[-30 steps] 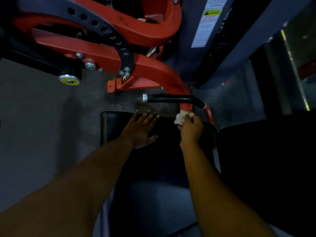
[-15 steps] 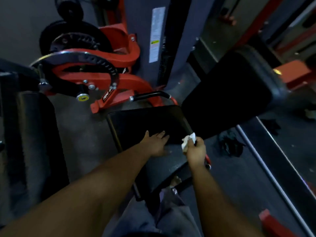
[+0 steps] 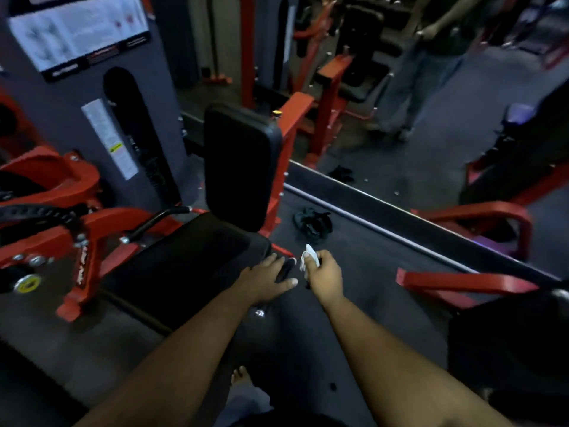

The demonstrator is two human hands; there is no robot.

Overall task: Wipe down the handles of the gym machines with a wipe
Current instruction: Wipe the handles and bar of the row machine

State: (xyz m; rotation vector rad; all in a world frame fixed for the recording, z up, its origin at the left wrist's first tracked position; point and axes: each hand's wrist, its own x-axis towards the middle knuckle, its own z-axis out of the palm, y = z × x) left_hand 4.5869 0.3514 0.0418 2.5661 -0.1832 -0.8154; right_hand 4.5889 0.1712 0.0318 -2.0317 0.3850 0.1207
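The right hand point(image 3: 326, 275) is pinching a crumpled white wipe point(image 3: 308, 257) between thumb and curled fingers, so that a wad of it is sticking out past the fingertips, ready to be rubbed along a bar. The left hand point(image 3: 266, 280) is lying with its fingers straight and spread on the near corner of the black seat pad point(image 3: 191, 260), probably to steady the body while leaning in. Between the two hands, just beside the wipe, a short dark handle point(image 3: 285, 270) is poking out at the side of the seat; this is likely the grip now being wiped, though it is blurred and I cannot tell whether the wipe is touching it.

Well off to the left of the left hand, a second black handle point(image 3: 154, 221) is rising from the red frame point(image 3: 92, 229); it is probably another grip to wipe. Beyond both hands the upright back pad point(image 3: 241, 167) is standing. Just past the right hand a dark bundle of cloth point(image 3: 312, 223) is lying on the floor, and beyond it a mirror point(image 3: 431, 134) is showing a standing person. The seat itself is lying between the right hand and the far handle, so reaching that one means leaning across.
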